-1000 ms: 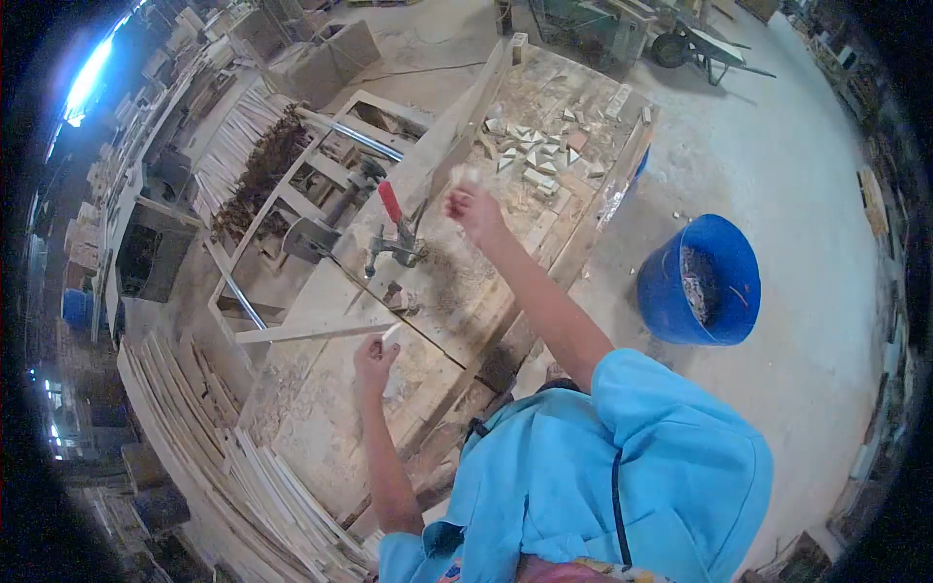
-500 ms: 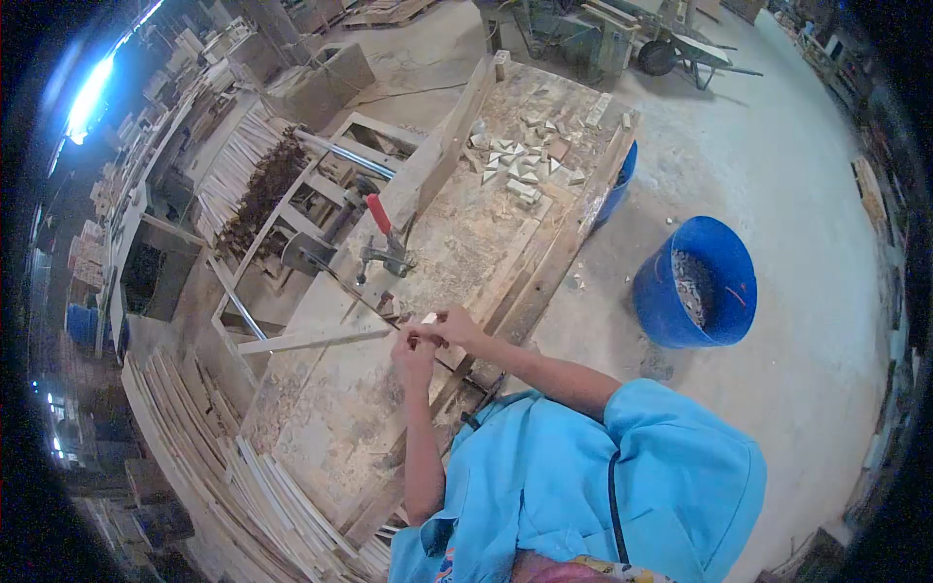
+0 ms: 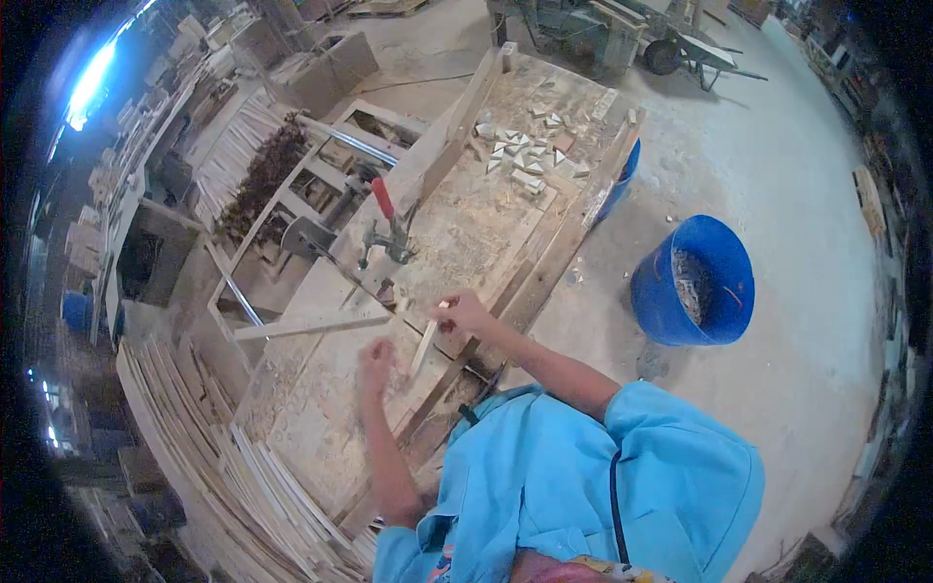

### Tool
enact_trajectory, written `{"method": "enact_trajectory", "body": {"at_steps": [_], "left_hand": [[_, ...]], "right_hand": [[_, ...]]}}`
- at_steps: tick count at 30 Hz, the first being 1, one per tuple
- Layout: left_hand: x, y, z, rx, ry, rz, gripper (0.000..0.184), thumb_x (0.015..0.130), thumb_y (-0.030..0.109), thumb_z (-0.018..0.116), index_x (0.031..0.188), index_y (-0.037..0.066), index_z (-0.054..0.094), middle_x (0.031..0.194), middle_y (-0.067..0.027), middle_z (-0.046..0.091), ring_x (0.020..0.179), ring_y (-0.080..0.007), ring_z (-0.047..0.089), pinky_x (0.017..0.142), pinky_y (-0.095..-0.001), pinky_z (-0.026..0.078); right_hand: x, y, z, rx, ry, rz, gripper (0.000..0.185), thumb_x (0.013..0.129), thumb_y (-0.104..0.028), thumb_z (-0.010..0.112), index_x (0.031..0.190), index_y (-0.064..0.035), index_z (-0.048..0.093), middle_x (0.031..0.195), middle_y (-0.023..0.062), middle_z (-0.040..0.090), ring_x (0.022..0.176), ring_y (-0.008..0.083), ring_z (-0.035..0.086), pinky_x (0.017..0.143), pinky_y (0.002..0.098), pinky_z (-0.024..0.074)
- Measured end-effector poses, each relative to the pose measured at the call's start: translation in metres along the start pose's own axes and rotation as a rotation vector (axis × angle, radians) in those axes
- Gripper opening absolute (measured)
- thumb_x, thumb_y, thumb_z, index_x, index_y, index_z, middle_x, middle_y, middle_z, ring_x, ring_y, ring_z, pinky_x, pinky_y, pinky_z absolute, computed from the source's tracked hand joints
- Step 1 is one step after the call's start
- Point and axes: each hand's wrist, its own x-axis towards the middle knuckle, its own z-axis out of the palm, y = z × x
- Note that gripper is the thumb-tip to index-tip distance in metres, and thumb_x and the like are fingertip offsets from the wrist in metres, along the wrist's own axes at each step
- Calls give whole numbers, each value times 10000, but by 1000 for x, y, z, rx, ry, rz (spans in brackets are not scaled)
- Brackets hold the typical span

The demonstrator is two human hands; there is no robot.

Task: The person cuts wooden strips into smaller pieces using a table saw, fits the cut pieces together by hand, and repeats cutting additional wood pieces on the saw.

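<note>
1. Right hand pinches the far end of a slim wooden stick, which slants over the sawdust-strewn workbench.
2. Left hand, blurred, is near the stick's other end; I cannot tell whether its fingers are closed.
3. Beyond both, a red-handled toggle clamp stands on the workbench.

My shirt is sky blue, my strip pale cream; the lever is red, the bucket deep blue, the blocks cream, the bench dusty tan.
</note>
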Motion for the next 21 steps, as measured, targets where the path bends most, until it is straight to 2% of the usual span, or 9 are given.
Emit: {"method": "enact_trajectory", "body": {"at_steps": [3,4,6,9,10,13,15,18,21], "left_hand": [[42,-9,-52,249,124,256,230,922,182,621,1030,-10,683,786,-97,658,730,-134,586,683,-311,474],[60,-20,-64,302,185,333,228,909,167,626,1035,-15,679,793,-111,667,732,-158,602,698,-317,483],[92,-18,-92,407,84,253,244,882,170,630,1050,1,680,857,-146,690,792,-239,649,760,-381,502],[142,-45,-107,724,211,515,259,848,216,638,1036,47,694,992,-129,686,964,-317,628,872,-452,477],[158,-55,-113,806,205,633,258,842,234,638,1032,72,699,1030,-120,673,1023,-340,606,899,-472,464],[175,-41,-113,949,92,519,218,829,237,658,1020,149,715,1045,-103,638,1047,-344,576,917,-465,457],[179,-28,-109,949,37,366,204,802,239,701,993,174,734,1065,-106,634,1054,-363,551,955,-491,435],[190,-41,-103,840,61,216,134,779,205,707,903,193,756,1032,-146,637,1010,-366,576,908,-496,462],[202,-61,-102,711,90,280,108,770,195,694,851,182,764,976,-187,633,962,-376,591,882,-499,478]], "right_hand": [[-2,-13,-18,-10,32,-12,297,856,-217,755,1002,37,707,785,48,682,666,114,655,587,265,544],[3,-6,-26,84,44,28,296,874,-194,732,1050,39,688,831,57,680,706,122,657,632,272,553],[7,9,-40,203,54,41,296,902,-146,687,1128,42,649,908,76,673,760,139,657,694,287,567],[-9,-2,-51,251,85,56,275,911,-98,657,1147,40,626,936,84,653,794,157,648,735,307,578],[-11,0,-52,288,121,49,288,888,-97,680,1134,44,636,901,85,660,756,155,644,687,289,548],[-18,5,-56,365,160,31,297,862,-72,703,1120,60,639,867,86,662,722,163,645,628,270,517],[-21,7,-63,379,151,15,275,863,-25,687,1113,73,629,900,104,659,732,186,658,614,266,516],[-28,5,-61,402,200,40,256,875,-22,666,1106,81,622,904,103,650,720,178,642,636,278,538],[-26,12,-64,398,192,59,258,881,-19,646,1118,79,615,932,123,655,763,192,653,672,304,566]]}}
